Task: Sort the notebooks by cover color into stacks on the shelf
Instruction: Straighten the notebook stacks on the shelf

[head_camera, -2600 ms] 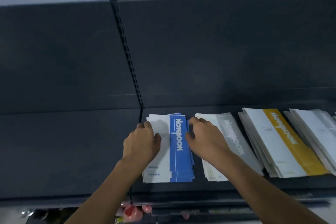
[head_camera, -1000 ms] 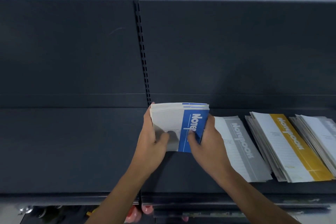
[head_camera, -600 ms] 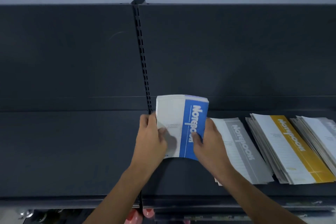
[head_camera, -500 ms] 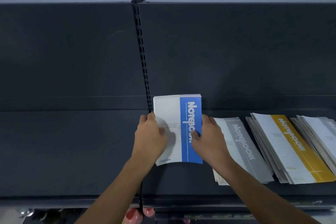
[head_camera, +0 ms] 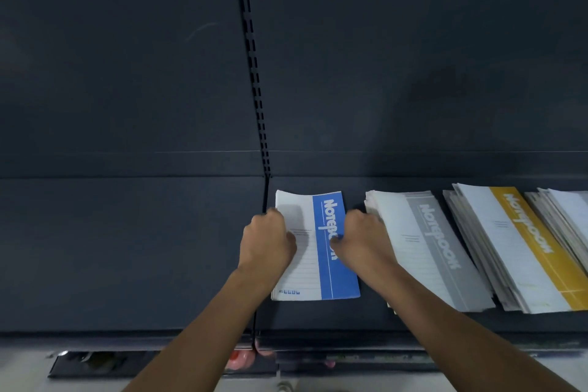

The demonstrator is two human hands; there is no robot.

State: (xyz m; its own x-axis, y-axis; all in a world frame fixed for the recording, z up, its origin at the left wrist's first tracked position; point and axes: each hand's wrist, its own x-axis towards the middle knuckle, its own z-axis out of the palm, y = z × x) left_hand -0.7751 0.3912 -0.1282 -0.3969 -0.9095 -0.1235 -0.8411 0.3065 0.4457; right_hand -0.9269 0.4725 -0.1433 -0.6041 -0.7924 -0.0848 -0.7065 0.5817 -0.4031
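A stack of blue-and-white notebooks (head_camera: 331, 277) lies flat on the dark shelf (head_camera: 127, 248), just right of the shelf's seam. My left hand (head_camera: 267, 239) grips the stack's left edge with curled fingers. My right hand (head_camera: 362, 239) grips its right edge, thumb on the blue band. To the right lie a grey-banded stack (head_camera: 436, 251), a yellow-banded stack (head_camera: 525, 248) and a further pale stack (head_camera: 569, 216) cut off by the frame edge.
A slotted upright (head_camera: 254, 73) runs down the dark back panel to the seam beside the blue stack. The left half of the shelf is bare. Below the shelf's front edge, small pink items (head_camera: 238, 360) show on a lower level.
The blue stack stood upright on its edge between both hands a second ago; it has been tipped down and now lies flat and squared on the shelf, both hands still on its sides.
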